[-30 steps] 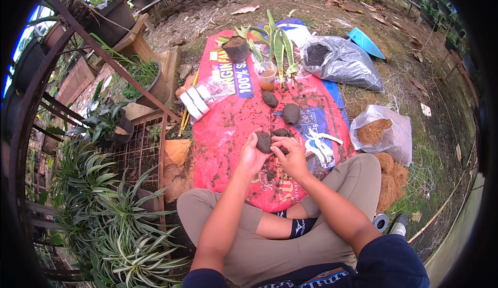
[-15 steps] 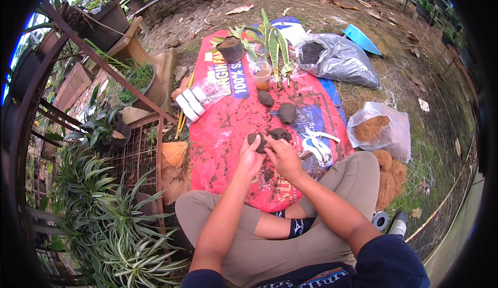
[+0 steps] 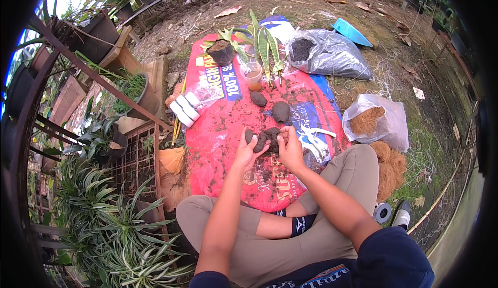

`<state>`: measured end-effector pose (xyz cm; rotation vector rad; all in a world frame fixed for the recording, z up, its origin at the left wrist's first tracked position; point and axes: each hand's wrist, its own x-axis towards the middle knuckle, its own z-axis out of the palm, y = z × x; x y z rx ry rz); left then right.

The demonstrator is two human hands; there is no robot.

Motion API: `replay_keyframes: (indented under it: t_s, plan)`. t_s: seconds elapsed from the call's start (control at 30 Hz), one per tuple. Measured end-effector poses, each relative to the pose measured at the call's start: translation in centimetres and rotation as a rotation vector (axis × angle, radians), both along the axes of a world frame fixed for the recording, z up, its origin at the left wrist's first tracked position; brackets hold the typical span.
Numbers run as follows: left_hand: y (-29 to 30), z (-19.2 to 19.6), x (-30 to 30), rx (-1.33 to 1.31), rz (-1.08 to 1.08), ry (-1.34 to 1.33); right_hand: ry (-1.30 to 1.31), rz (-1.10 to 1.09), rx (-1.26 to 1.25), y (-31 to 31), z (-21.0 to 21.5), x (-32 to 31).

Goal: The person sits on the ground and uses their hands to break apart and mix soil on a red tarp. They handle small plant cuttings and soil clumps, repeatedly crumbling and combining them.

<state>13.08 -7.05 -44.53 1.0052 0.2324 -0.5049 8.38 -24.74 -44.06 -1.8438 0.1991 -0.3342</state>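
Over the red plastic sheet (image 3: 218,158), my left hand (image 3: 246,152) cups a dark lump of soil (image 3: 258,142), with its fingers bent round it. My right hand (image 3: 291,150) is just to the right, thumb and fingertips pinched together at the edge of a loose heap of soil (image 3: 271,132). What lies between those fingertips is too small to make out. Beyond the hands rest two moulded soil balls, a larger one (image 3: 280,112) and a smaller one (image 3: 258,98).
Farther back stand a plastic cup of brownish liquid (image 3: 253,80), cut snake plant leaves (image 3: 263,46) and a small black pot (image 3: 221,53). White rolls (image 3: 184,110) lie left. Rightward are a bag of dark soil (image 3: 337,57), a blue scoop (image 3: 351,32), a fibre bag (image 3: 386,119) and white strips (image 3: 314,136).
My right hand has drawn away from the lump in my left hand and moved right, to the loose soil heap. The whole view has shifted slightly.
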Motion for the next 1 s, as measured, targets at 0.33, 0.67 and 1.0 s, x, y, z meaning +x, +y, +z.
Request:
replay_keyframes:
  t_s: [0.33, 0.67, 1.0]
  plan:
    - [0.2, -1.9, 0.8, -0.074, 0.079, 0.036, 0.067, 0.005, 0.082, 0.5, -1.4, 0.5]
    - [2.3, -1.2, 2.1, 0.066, 0.224, -0.024, 0.048, -0.021, 0.114, -0.1, -1.7, 0.8]
    - [4.1, -0.9, 2.7, -0.099, 0.326, 0.035, 0.015, 0.268, -0.477, 0.1, -3.0, -0.8]
